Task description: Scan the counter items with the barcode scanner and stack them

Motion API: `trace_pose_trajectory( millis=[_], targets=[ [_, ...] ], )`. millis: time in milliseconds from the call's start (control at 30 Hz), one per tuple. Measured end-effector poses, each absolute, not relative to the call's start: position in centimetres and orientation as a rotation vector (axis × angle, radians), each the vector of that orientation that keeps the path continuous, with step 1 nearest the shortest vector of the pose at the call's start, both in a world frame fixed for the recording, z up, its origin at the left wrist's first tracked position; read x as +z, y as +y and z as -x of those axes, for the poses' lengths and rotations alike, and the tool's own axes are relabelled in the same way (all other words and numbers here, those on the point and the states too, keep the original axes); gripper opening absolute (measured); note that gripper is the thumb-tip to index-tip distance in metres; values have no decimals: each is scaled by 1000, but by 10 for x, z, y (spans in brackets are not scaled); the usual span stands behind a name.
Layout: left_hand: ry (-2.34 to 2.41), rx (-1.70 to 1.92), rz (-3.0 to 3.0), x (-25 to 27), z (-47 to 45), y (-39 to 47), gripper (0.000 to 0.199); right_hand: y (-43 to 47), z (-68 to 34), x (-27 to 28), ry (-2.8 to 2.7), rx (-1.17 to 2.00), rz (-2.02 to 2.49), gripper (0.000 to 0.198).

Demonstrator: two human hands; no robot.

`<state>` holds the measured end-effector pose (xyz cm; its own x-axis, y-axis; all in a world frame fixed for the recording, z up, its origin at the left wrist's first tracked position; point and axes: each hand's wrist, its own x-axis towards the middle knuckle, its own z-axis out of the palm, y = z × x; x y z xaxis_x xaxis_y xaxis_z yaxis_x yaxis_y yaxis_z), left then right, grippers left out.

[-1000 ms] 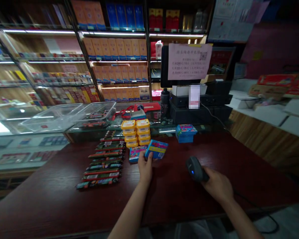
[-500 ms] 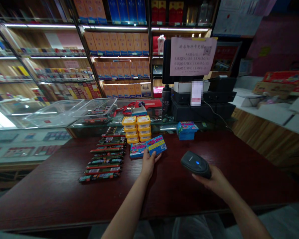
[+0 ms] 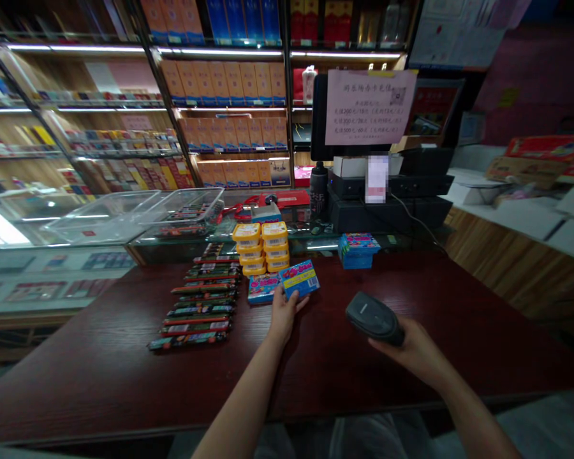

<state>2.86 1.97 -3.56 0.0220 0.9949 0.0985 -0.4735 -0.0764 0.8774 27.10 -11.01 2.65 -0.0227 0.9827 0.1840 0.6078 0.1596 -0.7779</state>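
My left hand [image 3: 286,311] is closed on a small blue box [image 3: 300,278] with pink lettering and a barcode, tilted up above the table. Just to its left, a similar blue box [image 3: 262,289] lies on the dark red-brown table [image 3: 316,382]. In my right hand [image 3: 418,350] is a black barcode scanner [image 3: 374,317], its head pointing left toward the held box. Behind my left hand stand two stacks of yellow tubs [image 3: 261,248]. A row of long, thin dark packets [image 3: 198,309] lies to the left. Further back on the right sits a stack of blue boxes [image 3: 358,250].
At the back stand a monitor with a pink paper sign [image 3: 369,105], black register equipment [image 3: 392,213] and a dark bottle [image 3: 318,191]. Clear plastic bins [image 3: 186,207] rest on a glass counter at the left. Shelves of boxed goods line the wall.
The blue light on the scanner's top no longer shows. Both hands and the held box have stayed almost in place.
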Motion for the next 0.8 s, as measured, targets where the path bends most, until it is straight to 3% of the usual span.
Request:
trace_pose_trajectory(
  millis=[133, 267, 533, 800],
  targets=[
    [861, 1459, -971, -30, -30, 15, 55, -109, -278, 20, -1824, 174, 2020, 27],
    [1023, 1532, -1203, -22, -30, 16, 38, -106, -286, -3, -1892, -146, 2115, 26],
    [1239, 1652, -1966, 34, -55, 42, 9, -101, -291, -32, -1909, -247, 1898, 26],
    [1121, 1206, -2917, 90, -127, 82, 14, -100, -295, -39, -1914, -249, 1837, 29]
  ],
)
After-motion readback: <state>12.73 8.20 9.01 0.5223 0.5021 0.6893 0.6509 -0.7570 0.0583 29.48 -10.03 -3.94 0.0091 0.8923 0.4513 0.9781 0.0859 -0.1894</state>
